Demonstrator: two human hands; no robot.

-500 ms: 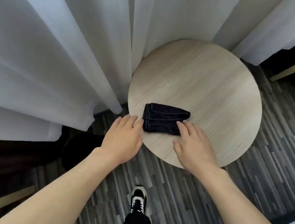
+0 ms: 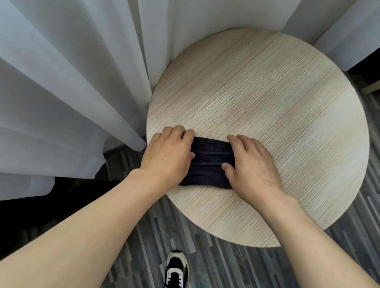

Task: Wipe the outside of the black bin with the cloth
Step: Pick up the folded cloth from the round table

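- Watching this one remotely: the cloth [image 2: 208, 163], dark and folded into a flat rectangle with stitched hems showing, lies on the round table [image 2: 281, 121], on the part of the top nearest me.
- left hand [image 2: 167, 155] lies palm-down on the cloth's left end, fingers loosely curled over that edge. Resting or pinching? I honestly can't tell, the fingertips are hidden.
- right hand [image 2: 251, 166] covers the cloth's right end, fingers spread fairly flat and the thumb pressed onto the fabric. No closed grip visible there either.
- The black bin itself? Can't make it out. There's only a dark shadowy patch on the floor left of the table, under the curtain [image 2: 57, 76], so no wiping has started as far as I can judge.
- What could go wrong imo: the tabletop is smooth pale wood-grain laminate, so the soft fabric may just slide instead of lifting, or unfold into a floppy mess if only one layer gets pinched.
- Also the sheer white curtain hangs in soft folds touching the table's left edge, so swinging the cloth that way could snag it.
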